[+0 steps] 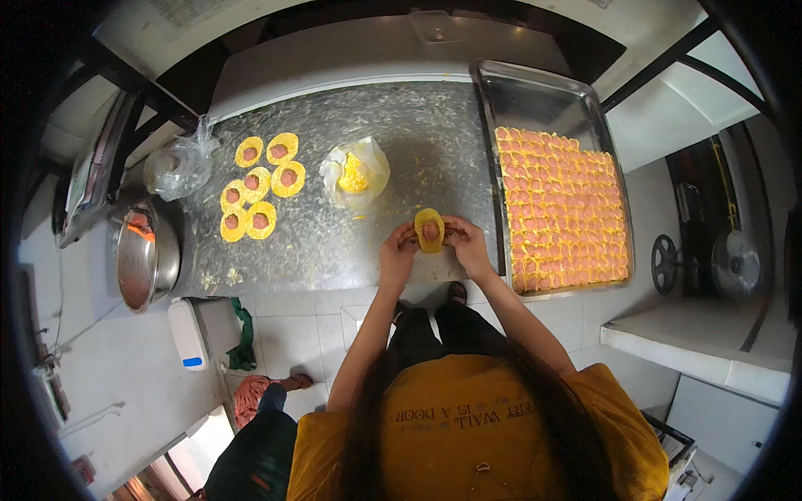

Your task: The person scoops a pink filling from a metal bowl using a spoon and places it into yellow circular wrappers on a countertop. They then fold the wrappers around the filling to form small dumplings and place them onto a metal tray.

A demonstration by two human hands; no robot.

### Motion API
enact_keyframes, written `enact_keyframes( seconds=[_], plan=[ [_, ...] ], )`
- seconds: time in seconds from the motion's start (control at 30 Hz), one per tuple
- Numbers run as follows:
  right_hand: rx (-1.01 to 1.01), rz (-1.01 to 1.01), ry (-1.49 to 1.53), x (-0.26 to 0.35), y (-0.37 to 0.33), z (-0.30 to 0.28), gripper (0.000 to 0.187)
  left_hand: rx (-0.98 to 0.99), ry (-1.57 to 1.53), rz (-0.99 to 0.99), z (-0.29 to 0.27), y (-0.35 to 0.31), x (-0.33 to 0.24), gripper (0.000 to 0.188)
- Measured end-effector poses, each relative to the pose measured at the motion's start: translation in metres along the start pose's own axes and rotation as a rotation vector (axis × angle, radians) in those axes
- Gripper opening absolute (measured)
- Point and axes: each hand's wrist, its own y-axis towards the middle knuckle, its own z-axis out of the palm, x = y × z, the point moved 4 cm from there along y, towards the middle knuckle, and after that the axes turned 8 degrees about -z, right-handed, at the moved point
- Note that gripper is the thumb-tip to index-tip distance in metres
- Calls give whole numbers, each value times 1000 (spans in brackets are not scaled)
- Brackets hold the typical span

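Observation:
My left hand (398, 250) and my right hand (464, 240) hold a yellow dumpling wrapper (420, 221) between them, over the near edge of the counter. Pink filling lies in its middle, and the fingers of both hands are closed on its sides. On the counter to the left, several round yellow wrappers (237, 195) lie flat, each with a ball of pink filling (288, 177). Between them and my hands sits a pile of yellow wrappers (356, 173) on opened white wrapping (373, 194). To the right, a metal tray (543, 92) carries tight rows of filled dumplings (561, 213).
A steel bowl (167, 259) with pink filling stands at the left end of the counter (309, 250), below a clear plastic bag (180, 171). On the floor side is a white container (187, 332). Part of another person's dark clothing (251, 455) shows at lower left. A fan (737, 260) stands far right.

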Motion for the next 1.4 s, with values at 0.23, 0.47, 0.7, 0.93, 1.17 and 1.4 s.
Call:
enact_keyframes(
  seconds=[0.23,0.47,0.7,0.93,1.17,1.4],
  plan=[
    [64,-143,-118,10,-3,0,31,101,-196,-97,5,-1,-9,26],
    [-5,20,252,18,-1,3,35,-17,-260,-87,9,-9,-25,17],
    [91,-88,-97,11,-4,-13,40,-33,-434,-46,14,-30,-43,16],
    [250,-196,-646,23,-4,-8,36,-52,212,138,-1,-21,-10,15],
    [312,-308,-623,20,-11,-6,35,-43,411,182,12,-32,-27,24],
    [372,-381,-808,33,-7,-4,30,-83,560,272,17,-26,-22,31]
  ],
)
